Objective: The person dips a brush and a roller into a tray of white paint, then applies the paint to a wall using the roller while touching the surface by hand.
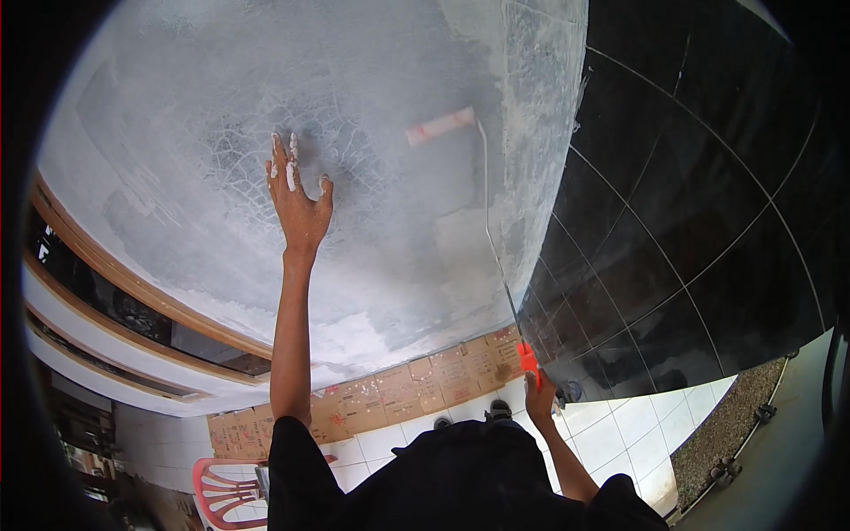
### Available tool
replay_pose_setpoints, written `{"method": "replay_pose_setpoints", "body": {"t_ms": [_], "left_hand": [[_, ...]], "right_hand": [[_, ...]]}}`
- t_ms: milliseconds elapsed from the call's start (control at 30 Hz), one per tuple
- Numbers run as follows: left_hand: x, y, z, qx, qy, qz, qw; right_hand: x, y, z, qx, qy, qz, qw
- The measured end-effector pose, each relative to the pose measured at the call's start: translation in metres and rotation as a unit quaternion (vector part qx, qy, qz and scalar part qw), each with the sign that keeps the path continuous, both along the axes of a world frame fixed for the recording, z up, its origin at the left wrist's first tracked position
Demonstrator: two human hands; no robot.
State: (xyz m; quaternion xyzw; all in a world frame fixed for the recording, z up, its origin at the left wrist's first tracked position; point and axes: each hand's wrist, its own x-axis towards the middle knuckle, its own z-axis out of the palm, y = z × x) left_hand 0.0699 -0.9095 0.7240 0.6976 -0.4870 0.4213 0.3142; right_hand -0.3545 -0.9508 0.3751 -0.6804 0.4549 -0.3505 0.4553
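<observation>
Far out to the left of the fingers, low in the view, stands a red plastic chair (221, 491), and above it a wooden frame (133, 288) runs along the edge of the grey wall (177, 133). The left hand (299, 208) is raised on a straight arm. Its fingers (290, 170) are released and spread, flat against the grey wall with white smears on them, and the thumb is out to the right. Well below these fingers, sheets of cardboard (398, 394) lie along the foot of the wall.

To the right of the spread fingers and a little above them, the paint roller (440, 126) has its sleeve pressed on the same grey surface, apart from the left hand. Its thin metal shaft (494, 248) slants down to an orange grip (529, 361). The right hand (538, 400) is low, near the body, and its fingers are clenched around the bottom of that grip.

Just right of the shaft begins a black tiled wall (708, 221). Below and to the right of the right fingers are white floor tiles (611, 434), then a strip of gravel (722, 425).
</observation>
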Motion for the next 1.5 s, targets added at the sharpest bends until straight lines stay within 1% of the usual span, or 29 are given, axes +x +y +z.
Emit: {"method": "replay_pose_setpoints", "body": {"t_ms": [67, 133, 200, 233, 333, 367, 433, 500, 567, 600, 667, 700, 800, 833, 900, 967, 1033, 1100, 1133, 1200, 1233, 1300, 1367, 1433, 1467, 1500], "left_hand": [[-0.006, -0.002, 0.003, -0.017, -0.002, -0.026, 1.0], [-0.008, -0.002, 0.004, -0.014, -0.002, -0.024, 1.0], [-0.009, -0.004, 0.004, -0.013, -0.003, -0.022, 1.0], [-0.008, -0.004, 0.004, -0.012, -0.006, -0.018, 1.0], [-0.008, -0.005, 0.002, -0.011, -0.008, -0.017, 1.0], [-0.007, -0.005, 0.001, -0.011, -0.008, -0.02, 1.0], [-0.004, -0.005, -0.003, -0.009, -0.009, -0.016, 1.0], [-0.002, -0.004, -0.007, -0.004, -0.007, -0.012, 1.0], [-0.001, -0.006, -0.007, 0.001, -0.007, 0.001, 1.0], [-0.001, -0.008, -0.007, 0.001, -0.005, 0.001, 1.0], [-0.001, -0.012, -0.006, 0.0, -0.021, 0.001, 1.0], [-0.002, -0.014, -0.005, 0.003, -0.02, -0.001, 1.0], [-0.002, -0.021, -0.006, -0.005, -0.028, -0.001, 1.0], [-0.001, -0.023, -0.008, -0.007, -0.035, 0.003, 0.999], [-0.001, -0.027, -0.009, -0.007, -0.043, 0.005, 0.999], [-0.004, -0.03, -0.01, -0.01, -0.04, 0.007, 0.999], [-0.007, -0.035, -0.011, -0.011, -0.043, 0.007, 0.999], [-0.01, -0.04, -0.012, -0.014, -0.046, 0.008, 0.999], [-0.012, -0.043, -0.013, -0.021, -0.049, 0.0, 0.999], [-0.016, -0.045, -0.016, -0.028, -0.05, -0.008, 0.998], [-0.018, -0.046, -0.016, -0.025, -0.052, -0.011, 0.998], [-0.02, -0.048, -0.016, -0.026, -0.055, -0.012, 0.998], [-0.022, -0.046, -0.019, -0.015, -0.05, -0.004, 0.999], [-0.022, -0.045, -0.022, -0.016, -0.047, -0.003, 0.999], [-0.022, -0.044, -0.023, -0.015, -0.044, -0.004, 0.999], [-0.022, -0.043, -0.025, -0.015, -0.045, -0.002, 0.999]], "right_hand": [[0.031, -0.011, 0.066, 0.0, -0.048, 0.005, 0.999], [0.058, -0.027, 0.097, -0.05, -0.09, -0.002, 0.995], [0.075, -0.04, 0.129, -0.041, -0.097, 0.005, 0.994], [0.077, -0.041, 0.135, -0.033, -0.105, 0.012, 0.994], [0.072, -0.047, 0.111, -0.042, -0.109, -0.007, 0.993], [0.066, -0.048, 0.087, -0.043, -0.108, -0.006, 0.993], [0.039, -0.043, 0.019, -0.099, -0.036, -0.027, 0.994], [0.004, -0.028, -0.028, -0.081, 0.024, -0.014, 0.996], [-0.026, -0.005, -0.047, 0.035, 0.0, 0.002, 0.999], [-0.042, 0.004, -0.062, 0.035, 0.001, 0.002, 0.999], [-0.063, 0.011, -0.093, 0.019, 0.048, 0.0, 0.999], [-0.066, 0.012, -0.092, 0.022, 0.048, -0.002, 0.999], [-0.068, 0.005, -0.089, 0.011, 0.109, -0.022, 0.994], [-0.062, 0.002, -0.074, 0.012, 0.109, -0.023, 0.994], [-0.042, -0.009, -0.031, -0.039, 0.053, -0.025, 0.998], [-0.027, -0.034, -0.052, -0.059, 0.021, -0.017, 0.998], [-0.003, -0.051, -0.007, -0.066, 0.01, -0.014, 0.998], [0.015, -0.06, 0.049, -0.009, -0.031, 0.006, 0.999], [0.021, -0.065, 0.05, -0.004, -0.029, 0.005, 1.0], [0.027, -0.07, 0.049, -0.031, -0.083, 0.005, 0.996], [0.023, -0.07, 0.038, -0.03, -0.083, 0.004, 0.996], [0.01, -0.069, -0.004, -0.089, -0.042, -0.005, 0.995], [-0.018, -0.057, -0.071, -0.024, -0.007, 0.0, 1.0], [-0.049, -0.033, -0.068, 0.083, -0.005, 0.026, 0.996], [-0.062, -0.025, -0.075, 0.082, -0.005, 0.028, 0.996], [-0.075, -0.017, -0.086, 0.069, 0.022, 0.023, 0.997]]}}
